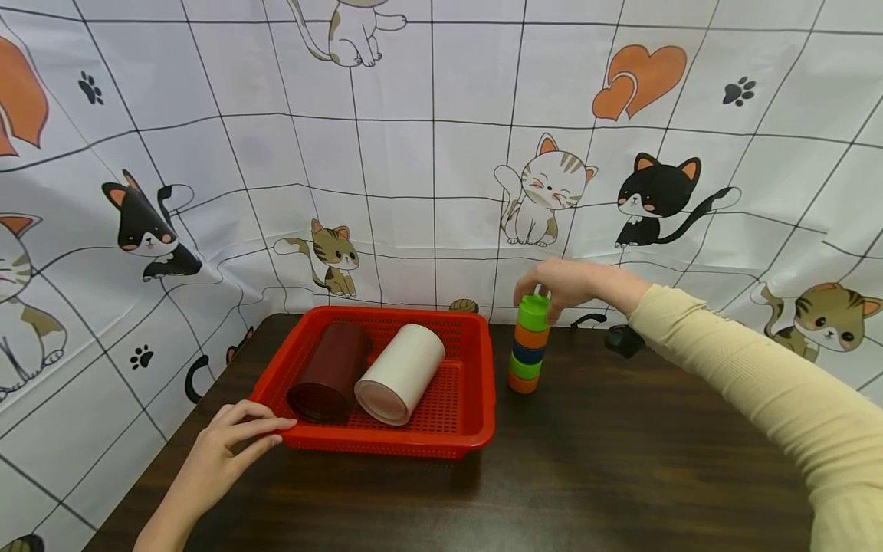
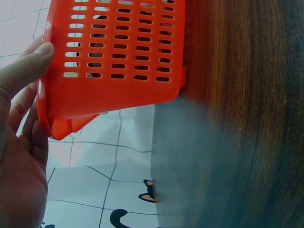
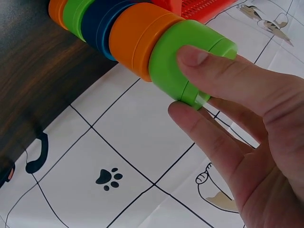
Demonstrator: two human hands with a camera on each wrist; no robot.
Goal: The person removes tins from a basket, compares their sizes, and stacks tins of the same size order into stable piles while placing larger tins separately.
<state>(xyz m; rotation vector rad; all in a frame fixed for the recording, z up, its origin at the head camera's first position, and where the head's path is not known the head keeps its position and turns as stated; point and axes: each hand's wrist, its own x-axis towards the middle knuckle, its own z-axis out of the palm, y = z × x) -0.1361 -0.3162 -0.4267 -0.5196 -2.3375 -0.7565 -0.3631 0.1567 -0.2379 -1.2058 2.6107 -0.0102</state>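
My left hand [image 1: 221, 460] pinches the near-left rim of a red plastic basket [image 1: 386, 442], thumb [image 2: 40, 54] on the outer side in the left wrist view. Inside the basket lie a dark brown cylinder [image 1: 334, 368] and a white cylinder [image 1: 407, 368], side by side. To the basket's right rises an upright stack of round plastic pieces in orange, green and dark blue [image 1: 529, 353]. My right hand [image 1: 562, 284] grips the topmost piece, a bright green cup [image 3: 173, 61], from above. Directly beneath it sits an orange piece [image 3: 137, 38].
A dark wood-grain table [image 1: 621, 460] carries everything. Behind it and along the left hangs a white grid-lined sheet [image 1: 469, 153] printed with cats, hearts and paws. A small black object [image 1: 624, 341] shows under the right forearm near the table's back edge.
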